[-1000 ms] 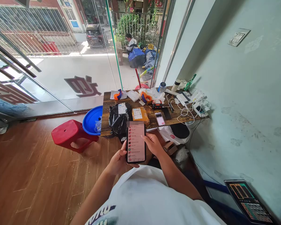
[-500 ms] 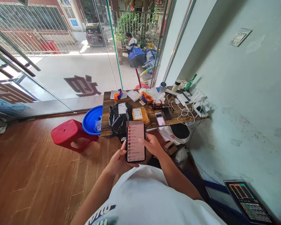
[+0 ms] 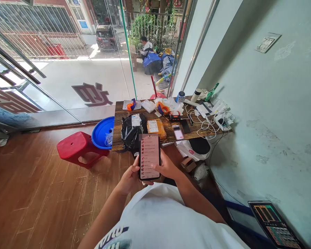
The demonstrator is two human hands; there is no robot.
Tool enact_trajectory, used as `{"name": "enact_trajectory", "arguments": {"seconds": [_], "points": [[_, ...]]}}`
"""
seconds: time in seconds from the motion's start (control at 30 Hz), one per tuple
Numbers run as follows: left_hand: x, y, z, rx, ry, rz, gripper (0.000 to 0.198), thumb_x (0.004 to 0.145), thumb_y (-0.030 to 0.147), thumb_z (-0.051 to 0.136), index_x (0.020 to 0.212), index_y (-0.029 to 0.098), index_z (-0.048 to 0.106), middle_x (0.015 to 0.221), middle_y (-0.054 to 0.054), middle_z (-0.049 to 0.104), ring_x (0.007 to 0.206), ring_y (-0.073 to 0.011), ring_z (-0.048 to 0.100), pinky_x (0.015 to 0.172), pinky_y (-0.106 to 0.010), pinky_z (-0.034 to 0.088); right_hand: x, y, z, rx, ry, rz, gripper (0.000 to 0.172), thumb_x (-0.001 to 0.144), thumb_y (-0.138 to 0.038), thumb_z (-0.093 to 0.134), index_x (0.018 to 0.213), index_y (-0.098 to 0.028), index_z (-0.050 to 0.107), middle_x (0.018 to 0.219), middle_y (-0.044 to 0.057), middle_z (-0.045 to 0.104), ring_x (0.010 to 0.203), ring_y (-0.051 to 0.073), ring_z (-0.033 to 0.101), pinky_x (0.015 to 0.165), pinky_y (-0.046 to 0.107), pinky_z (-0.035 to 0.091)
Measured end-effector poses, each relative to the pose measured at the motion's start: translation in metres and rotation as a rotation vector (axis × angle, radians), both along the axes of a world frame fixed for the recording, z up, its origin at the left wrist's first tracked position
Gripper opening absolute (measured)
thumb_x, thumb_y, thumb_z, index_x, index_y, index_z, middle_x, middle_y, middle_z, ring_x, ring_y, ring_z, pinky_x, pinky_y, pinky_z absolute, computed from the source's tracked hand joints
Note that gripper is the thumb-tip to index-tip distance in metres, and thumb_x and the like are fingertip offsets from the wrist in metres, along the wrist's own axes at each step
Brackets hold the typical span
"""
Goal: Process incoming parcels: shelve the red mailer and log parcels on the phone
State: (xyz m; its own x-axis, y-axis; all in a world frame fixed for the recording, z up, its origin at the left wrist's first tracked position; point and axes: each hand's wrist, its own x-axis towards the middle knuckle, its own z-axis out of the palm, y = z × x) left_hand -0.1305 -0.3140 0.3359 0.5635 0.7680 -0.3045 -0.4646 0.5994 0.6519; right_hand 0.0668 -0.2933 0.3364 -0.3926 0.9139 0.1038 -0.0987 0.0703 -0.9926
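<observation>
A smartphone (image 3: 149, 157) with a list on its lit screen is held upright in front of my white shirt. My left hand (image 3: 131, 178) is closed around its lower left side, the thumb along the edge and fingers underneath. At the right edge, my right hand (image 3: 168, 166) grips the phone too, its thumb lying over the lower part of the screen; its other fingers are mostly hidden behind. Just beyond the phone, a black plastic-wrapped parcel (image 3: 131, 133) and an orange parcel (image 3: 159, 129) lie on the wooden table (image 3: 116, 138).
Tape dispensers (image 3: 162, 109), a second phone (image 3: 178, 132), and tangled white cables (image 3: 207, 124) cover the table. A red stool (image 3: 74, 145) and blue tub (image 3: 100, 133) stand at left. A scale display (image 3: 273, 221) is at lower right. Outside the glass, a person (image 3: 146, 45) sits.
My right thumb has moved down the screen, and the list on it has scrolled to other entries. My left hand keeps its hold on the phone.
</observation>
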Motion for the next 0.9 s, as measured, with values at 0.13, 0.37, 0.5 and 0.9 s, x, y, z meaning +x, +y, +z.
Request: {"name": "enact_trajectory", "arguments": {"seconds": [0.13,0.37,0.5,0.9], "points": [[0.000,-0.001,-0.001,0.017,-0.019,0.001,0.072,0.083,0.030,0.044,0.150,0.038,0.018,0.144,-0.009,0.044,0.105,-0.0324,0.059,0.068,-0.047,0.057,0.000,0.003,0.001,-0.051,0.030,-0.011,0.063,0.082,-0.035,0.068,0.137,-0.021,0.041,0.133,0.010,0.055,0.122,0.026,0.052,0.103,0.044,0.043],[0.005,-0.004,0.000,0.060,0.051,-0.044,0.074,0.084,0.029,0.045,0.151,0.040,0.015,0.150,-0.007,0.037,0.107,-0.0326,0.058,0.069,-0.044,0.057,-0.003,0.023,0.001,-0.237,0.110,-0.342,0.042,0.087,-0.052,0.052,0.107,-0.019,0.068,0.103,0.007,0.071,0.107,0.027,0.060,0.093,0.038,0.047],[0.010,-0.008,0.005,0.095,0.117,-0.073,0.075,0.085,0.030,0.045,0.152,0.037,0.012,0.148,-0.010,0.039,0.100,-0.0315,0.061,0.070,-0.046,0.056,-0.003,0.029,0.001,-0.270,0.083,-0.417,0.049,0.086,-0.060,0.051,0.095,-0.016,0.071,0.091,0.008,0.073,0.097,0.028,0.063,0.084,0.037,0.050],[0.013,-0.007,0.008,0.042,0.124,0.024,0.072,0.083,0.025,0.047,0.150,0.033,0.020,0.143,-0.014,0.043,0.096,-0.0339,0.063,0.059,-0.044,0.059,-0.011,0.001,-0.006,-0.204,0.182,-0.252,0.049,0.089,-0.051,0.050,0.129,-0.023,0.049,0.121,0.008,0.063,0.115,0.026,0.057,0.094,0.039,0.048]]}}
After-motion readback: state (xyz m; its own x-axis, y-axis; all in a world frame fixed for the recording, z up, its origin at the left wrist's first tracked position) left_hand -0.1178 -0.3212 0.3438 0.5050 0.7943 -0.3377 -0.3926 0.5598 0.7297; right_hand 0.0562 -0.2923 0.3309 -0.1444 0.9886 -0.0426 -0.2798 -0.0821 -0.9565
